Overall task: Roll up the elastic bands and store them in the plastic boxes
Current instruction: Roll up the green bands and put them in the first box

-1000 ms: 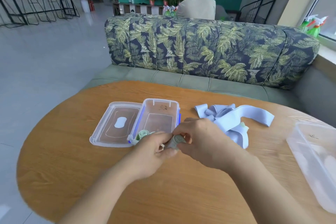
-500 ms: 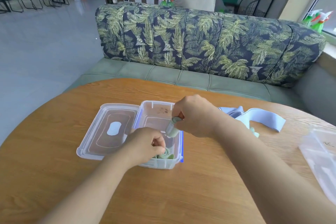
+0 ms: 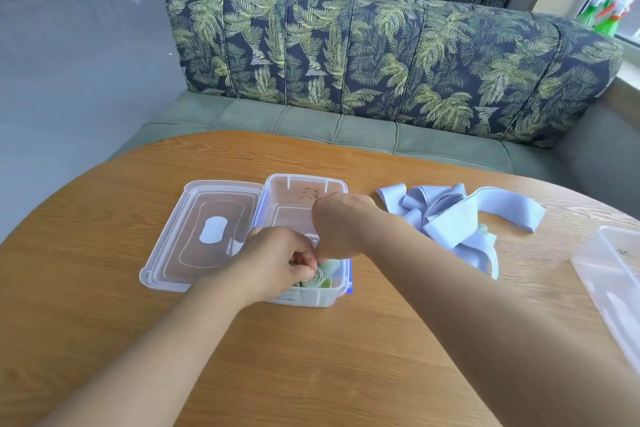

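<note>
Centre of frame: your left hand (image 3: 277,262) is pinching a rolled green band (image 3: 320,276) down into the near end of the open plastic box (image 3: 304,184). Your right hand (image 3: 341,222) is curled over the box; what it is grasping, cannot tell. Keep the coil pinched until the wall is bracing it, or it is likely springing open.

Count: one lid (image 3: 204,236) lying left of the box, one second box (image 3: 613,274) at right edge, one loose blue band pile (image 3: 453,218) on the worktop (image 3: 329,357).

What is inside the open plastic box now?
In the open plastic box, green rolled bands lie at the near end. The left hand and right hand cover the rest.
</note>
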The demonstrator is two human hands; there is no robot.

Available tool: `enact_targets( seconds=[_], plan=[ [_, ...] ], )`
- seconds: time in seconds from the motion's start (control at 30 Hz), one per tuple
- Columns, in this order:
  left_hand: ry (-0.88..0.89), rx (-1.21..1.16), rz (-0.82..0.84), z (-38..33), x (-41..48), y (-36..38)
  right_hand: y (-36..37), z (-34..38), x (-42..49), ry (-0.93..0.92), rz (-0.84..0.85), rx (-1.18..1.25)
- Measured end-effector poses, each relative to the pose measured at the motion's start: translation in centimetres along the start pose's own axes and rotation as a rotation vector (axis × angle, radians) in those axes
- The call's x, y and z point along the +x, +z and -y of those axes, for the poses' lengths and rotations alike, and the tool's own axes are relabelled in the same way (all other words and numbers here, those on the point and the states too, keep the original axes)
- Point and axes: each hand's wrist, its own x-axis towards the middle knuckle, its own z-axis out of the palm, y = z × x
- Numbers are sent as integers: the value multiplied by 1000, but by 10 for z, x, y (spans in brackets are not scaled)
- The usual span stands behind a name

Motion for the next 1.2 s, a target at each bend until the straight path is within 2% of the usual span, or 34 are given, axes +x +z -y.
enact_targets(
  seconds=[0.17,0.47,0.7,0.87,1.07,1.2],
  plan=[
    [15,-30,8,2,0,1,1,0,8,-40,90,-39],
    [24,-13,-20,2,3,1,15,-15,10,-84,-10,-46],
    [31,-13,-20,1,2,1,15,-26,6,-64,52,23],
    [44,0,-9,-1,0,1,19,-23,10,0,31,27],
    [90,170,-33,-6,-5,-1,19,-22,16,47,42,38],
    [83,257,8,-14,-4,-3,19,-24,14,54,38,77]
  ],
)
